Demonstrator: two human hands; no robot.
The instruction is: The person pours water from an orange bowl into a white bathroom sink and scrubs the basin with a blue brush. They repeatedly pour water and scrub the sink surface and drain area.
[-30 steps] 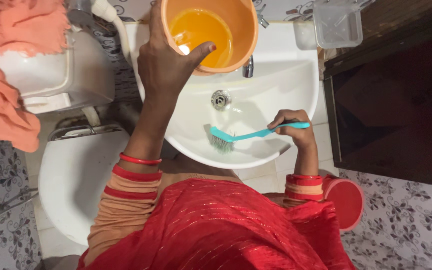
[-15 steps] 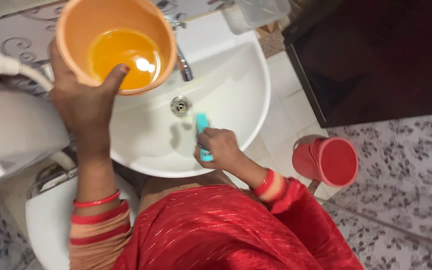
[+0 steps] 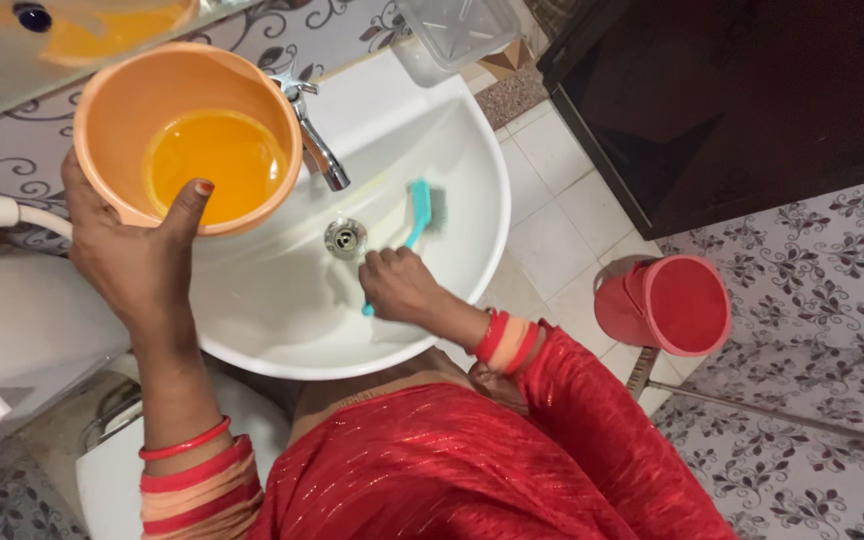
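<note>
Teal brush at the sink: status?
Left hand holds orange plastic mug. Right hand grips teal brush, bristles against white basin. Chrome tap close by.

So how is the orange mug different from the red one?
The orange mug is held up over the sink by the left hand; the red mug sits on the floor, untouched. The orange mug holds liquid, but the red mug looks empty. Both are round, open-topped and look plastic.

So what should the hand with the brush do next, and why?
Probably pull the brush back across the sink wall toward the drain. The right hand grips its handle with the bristles pressed high on the far side, while the left hand holds the orange bowl of water above.
</note>
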